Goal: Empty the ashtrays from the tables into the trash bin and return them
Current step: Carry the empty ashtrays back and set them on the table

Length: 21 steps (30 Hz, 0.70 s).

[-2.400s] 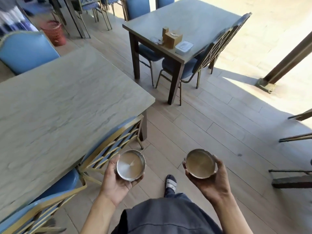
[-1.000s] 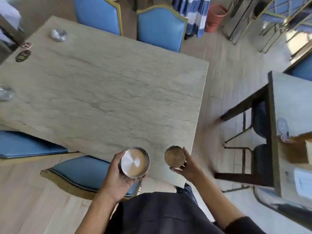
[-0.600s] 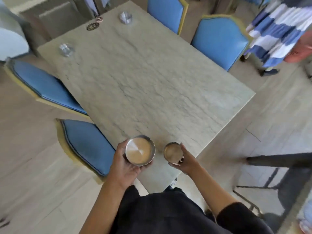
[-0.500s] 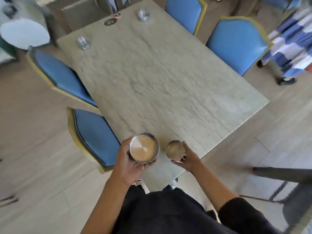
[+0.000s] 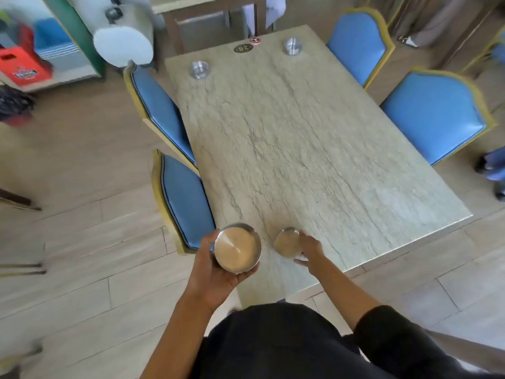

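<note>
My left hand grips a round steel ashtray, held level above the near left corner of the pale stone-patterned table. My right hand holds a smaller steel ashtray low over the tabletop near its front edge; whether it touches the surface I cannot tell. Both look empty inside. Two more steel ashtrays stand at the far end of the table, one on the left and one on the right.
Blue padded chairs with gold frames line the table, two on the left and two on the right. A round number plate lies at the far edge. A red crate stands at the far left. Someone's feet show at the right.
The view swung round until the table runs straight ahead. My right hand moved lower and forward with the small ashtray over the tabletop. My left hand kept its ashtray.
</note>
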### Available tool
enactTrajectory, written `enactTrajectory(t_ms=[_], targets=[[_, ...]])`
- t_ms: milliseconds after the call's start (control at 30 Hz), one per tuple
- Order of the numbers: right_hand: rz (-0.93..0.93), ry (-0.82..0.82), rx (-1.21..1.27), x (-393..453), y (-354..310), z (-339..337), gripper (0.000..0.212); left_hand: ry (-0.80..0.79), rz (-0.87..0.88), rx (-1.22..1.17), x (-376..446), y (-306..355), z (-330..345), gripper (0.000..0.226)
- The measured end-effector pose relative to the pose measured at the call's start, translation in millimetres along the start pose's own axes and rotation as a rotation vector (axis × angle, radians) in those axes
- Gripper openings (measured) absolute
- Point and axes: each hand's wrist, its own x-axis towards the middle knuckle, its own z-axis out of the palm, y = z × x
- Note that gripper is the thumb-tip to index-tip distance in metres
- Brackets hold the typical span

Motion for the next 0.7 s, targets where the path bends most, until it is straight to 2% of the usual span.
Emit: enactTrajectory(t_ms=[67, 167, 300, 467, 600, 700], targets=[[-0.097, -0.009, -0.116, -1, 7, -1, 0.030, -0.021, 0.011, -0.017, -5, -1, -8, 0.053], [-0.239, -0.012, -0.309, -3, 16, -3, 0.045, -0.026, 0.022, -0.031, -11, -2, -21, 0.057], [-0.267, 0.018, -0.424, -2, 24, -3, 0.050, -0.041, 0.019, -0.037, -15, -4, -36, 0.066], [-0.177, 0.004, -0.319, -3, 37, -4, 0.037, -0.038, -0.001, -0.042, -20, -11, -51, 0.065], [-0.148, -0.027, -0.128, 5, 43, 2, 0.064, -0.022, -0.013, -0.049, -25, -16, -61, 0.063], [-0.182, -0.007, -0.070, 7, 37, 8, 0.060, 0.009, -0.002, -0.052, -25, -17, -60, 0.062]])
